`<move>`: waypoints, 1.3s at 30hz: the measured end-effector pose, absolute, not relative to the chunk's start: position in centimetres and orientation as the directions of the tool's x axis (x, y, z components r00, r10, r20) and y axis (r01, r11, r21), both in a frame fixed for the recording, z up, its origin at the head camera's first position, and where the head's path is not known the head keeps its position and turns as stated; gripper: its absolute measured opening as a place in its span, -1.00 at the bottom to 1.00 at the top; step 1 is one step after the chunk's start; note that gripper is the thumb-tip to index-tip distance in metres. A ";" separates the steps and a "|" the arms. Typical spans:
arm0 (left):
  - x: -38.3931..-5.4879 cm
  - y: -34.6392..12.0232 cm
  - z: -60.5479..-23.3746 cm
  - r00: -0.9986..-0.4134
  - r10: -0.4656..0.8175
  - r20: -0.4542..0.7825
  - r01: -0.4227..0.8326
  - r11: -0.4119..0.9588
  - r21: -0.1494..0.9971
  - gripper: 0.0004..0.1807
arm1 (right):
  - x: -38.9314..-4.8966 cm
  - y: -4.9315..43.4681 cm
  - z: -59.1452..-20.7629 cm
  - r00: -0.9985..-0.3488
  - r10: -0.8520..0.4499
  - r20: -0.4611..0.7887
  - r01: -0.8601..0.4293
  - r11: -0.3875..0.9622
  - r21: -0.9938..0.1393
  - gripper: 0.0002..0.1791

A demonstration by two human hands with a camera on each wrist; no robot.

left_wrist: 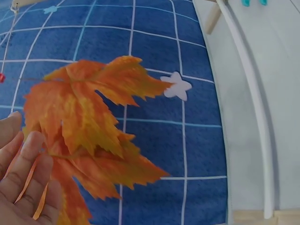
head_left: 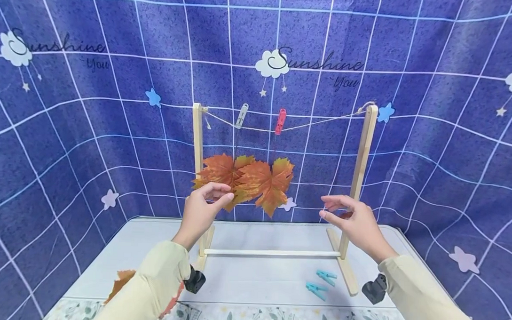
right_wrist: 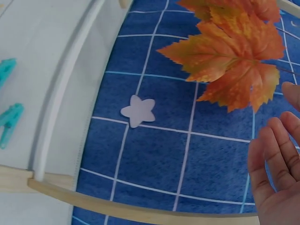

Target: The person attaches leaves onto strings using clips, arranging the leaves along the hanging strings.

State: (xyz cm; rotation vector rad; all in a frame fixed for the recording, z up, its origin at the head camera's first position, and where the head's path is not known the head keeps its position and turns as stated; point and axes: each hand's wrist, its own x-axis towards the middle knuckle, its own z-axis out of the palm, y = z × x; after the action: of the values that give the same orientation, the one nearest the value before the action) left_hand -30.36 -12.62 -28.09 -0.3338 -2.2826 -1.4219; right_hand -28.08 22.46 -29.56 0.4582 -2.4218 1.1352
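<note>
Two orange artificial maple leaves hang by their stems from a string (head_left: 312, 125) tied between two wooden posts. A grey clothespin (head_left: 242, 116) clips the left leaf (head_left: 222, 169), and a pink clothespin (head_left: 280, 122) clips the right leaf (head_left: 268, 181), which partly overlaps it. My left hand (head_left: 204, 207) is raised in front of the left leaf, fingers loosely bent, nothing held. In the left wrist view its fingers overlap the leaves' edge. My right hand (head_left: 355, 220) hovers before the right post (head_left: 363, 154), relaxed and holding nothing, apart from the leaves.
Two teal clothespins (head_left: 317, 290) lie on the white tabletop (head_left: 260, 278) near the rack's right foot. A brown leaf (head_left: 119, 283) and a red leaf (head_left: 172, 300) show beside my left sleeve. A white crossbar (head_left: 274, 253) joins the posts low down. Behind hangs a blue gridded curtain (head_left: 155, 147).
</note>
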 end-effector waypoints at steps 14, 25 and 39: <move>-28.3 -16.3 -31.4 -0.893 -0.085 0.442 0.332 0.538 0.775 -0.78 | -27.5 23.0 -32.2 -0.871 -0.088 0.484 -0.433 0.602 -0.671 -0.63; -27.1 -18.4 -34.0 -0.919 -0.103 0.380 0.262 0.562 0.785 -0.75 | -27.2 23.5 -35.2 -0.888 -0.064 0.456 -0.404 0.585 -0.704 -0.65; -25.7 -20.8 -36.8 -0.944 -0.117 0.309 0.188 0.577 0.795 -0.78 | -26.1 24.6 -39.5 -0.910 -0.018 0.415 -0.342 0.602 -0.722 -0.64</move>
State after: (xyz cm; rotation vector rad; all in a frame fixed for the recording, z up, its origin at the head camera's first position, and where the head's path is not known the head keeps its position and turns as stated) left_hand -25.75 -20.80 -36.81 -0.0577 -2.4834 -1.3082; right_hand -26.09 24.64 -39.49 0.2895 -2.4653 1.2233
